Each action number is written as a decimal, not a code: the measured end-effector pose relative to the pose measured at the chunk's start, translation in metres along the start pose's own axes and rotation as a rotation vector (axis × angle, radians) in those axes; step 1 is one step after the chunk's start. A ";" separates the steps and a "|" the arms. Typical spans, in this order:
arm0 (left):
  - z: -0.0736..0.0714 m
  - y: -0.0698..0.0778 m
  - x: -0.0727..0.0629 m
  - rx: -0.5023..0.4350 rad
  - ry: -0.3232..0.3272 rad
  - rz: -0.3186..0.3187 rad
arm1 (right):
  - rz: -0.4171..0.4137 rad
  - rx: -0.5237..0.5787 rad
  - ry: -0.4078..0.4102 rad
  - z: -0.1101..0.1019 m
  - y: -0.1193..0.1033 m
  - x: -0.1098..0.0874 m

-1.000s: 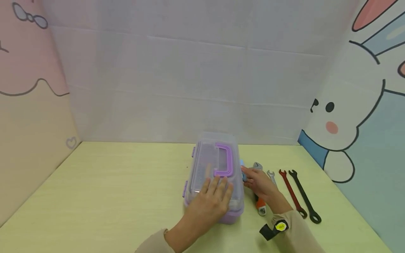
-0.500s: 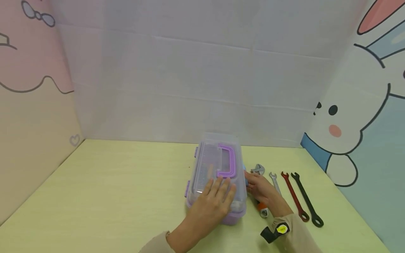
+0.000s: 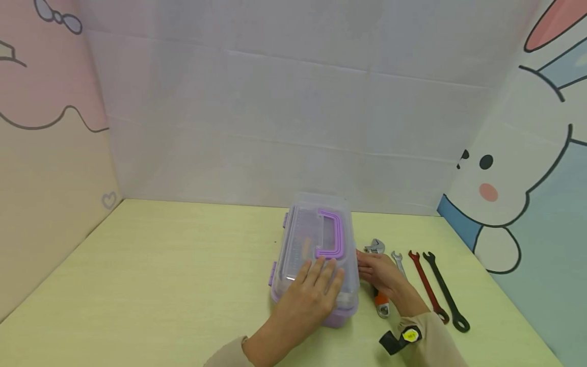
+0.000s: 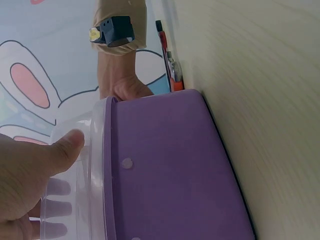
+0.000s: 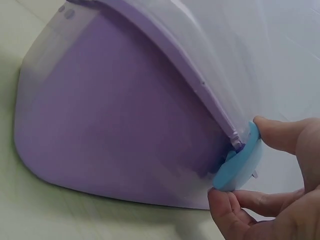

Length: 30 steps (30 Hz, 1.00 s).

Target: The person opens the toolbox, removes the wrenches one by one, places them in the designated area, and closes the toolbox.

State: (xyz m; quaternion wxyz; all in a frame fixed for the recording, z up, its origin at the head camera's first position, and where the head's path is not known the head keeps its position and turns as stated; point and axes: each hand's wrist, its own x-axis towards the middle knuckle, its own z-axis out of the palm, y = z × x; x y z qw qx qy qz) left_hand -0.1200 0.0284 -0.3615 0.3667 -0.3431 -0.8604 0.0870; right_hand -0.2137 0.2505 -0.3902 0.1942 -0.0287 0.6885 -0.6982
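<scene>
A toolbox (image 3: pixel 293 250) with a clear lid, purple base and purple handle stands on the table. On the near part of its lid my left hand (image 3: pixel 308 295) rests with fingers straight; the left wrist view shows its thumb (image 4: pixel 67 150) against the clear plastic. At the box's right side is my right hand (image 3: pixel 381 275). It pinches a light blue latch (image 5: pixel 239 167) at the rim, thumb on the upper end and fingertips below. The hand hides this latch in the head view. The lid lies down on the base.
Right of the box lie an adjustable wrench (image 3: pixel 381 306) with an orange handle, partly behind my right hand, a silver wrench (image 3: pixel 398 261), a red wrench (image 3: pixel 428 288) and a black wrench (image 3: pixel 447 293). A white wall (image 3: pixel 229 127) stands behind the table.
The blue latch, visible beside my right hand earlier, is now hidden in the head view. My right fingers have shifted slightly along the box side, towards me. My left hand stays on the lid.
</scene>
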 end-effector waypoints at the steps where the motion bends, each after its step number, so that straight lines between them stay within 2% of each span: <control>1: 0.000 0.000 0.000 0.000 0.000 0.000 | -0.001 -0.002 -0.006 -0.001 0.000 0.000; 4: 0.000 0.000 0.000 0.000 0.003 0.001 | 0.000 0.000 -0.031 -0.003 -0.001 0.001; 11: -0.001 0.001 -0.001 -0.007 0.007 0.004 | 0.017 0.068 -0.147 -0.005 -0.002 0.000; 16: 0.000 0.002 -0.001 0.000 0.013 -0.005 | -0.014 0.094 -0.198 -0.011 0.002 0.005; 17: 0.001 0.002 -0.001 0.001 0.015 -0.005 | -0.031 0.105 -0.230 -0.012 0.004 0.006; 20: 0.001 0.000 0.000 -0.020 0.014 -0.001 | -0.035 0.103 -0.246 -0.016 0.005 0.008; 23: 0.000 -0.004 0.002 -0.081 -0.007 -0.001 | -0.016 0.091 -0.226 -0.016 0.003 0.007; 26: -0.002 -0.012 0.005 -0.198 -0.052 -0.021 | 0.027 0.065 -0.191 -0.015 -0.004 0.005; 30: -0.005 -0.028 0.005 -0.346 -0.102 -0.079 | 0.048 -0.066 -0.174 -0.018 -0.014 0.002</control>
